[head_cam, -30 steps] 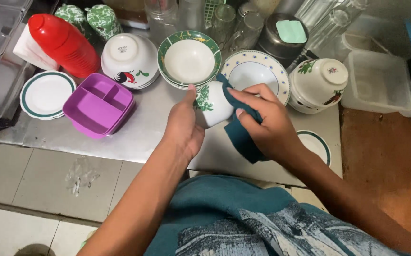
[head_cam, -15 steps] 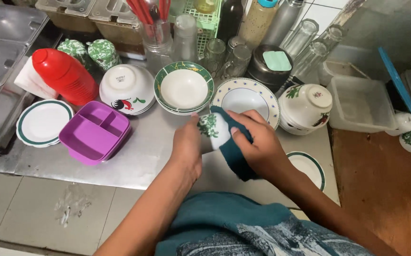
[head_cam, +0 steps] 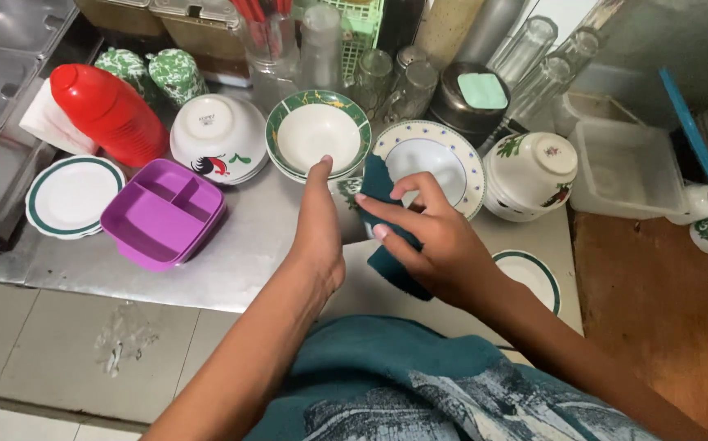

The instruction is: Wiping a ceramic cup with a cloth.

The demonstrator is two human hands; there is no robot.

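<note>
**Small cup wiped over a crowded surface, dishes close on every side**

A small white cup with a green leaf pattern (head_cam: 344, 196) sits between two hands just above the steel surface (head_cam: 240, 253), mostly hidden, only a sliver of its patterned side showing. The left hand (head_cam: 317, 224) cups it from the left, fingers straight and pressed against its wall rather than curled round it. The right hand (head_cam: 431, 245) has its grip closed on a dark teal cloth (head_cam: 387, 253), thumb and fingers pinching the fabric against the cup. With so loose a hold on the left, a firm wipe could likely push the cup out sideways. It would then strike the stacked green-rimmed bowl (head_cam: 318, 131) just behind or the dotted-rim plate (head_cam: 431, 155) beside it. Further out stand an upturned rooster bowl (head_cam: 217, 135), a purple divided tray (head_cam: 162, 214), a red bottle (head_cam: 107, 113) and a row of glasses (head_cam: 525, 61), any of which a swinging elbow might upset
</note>
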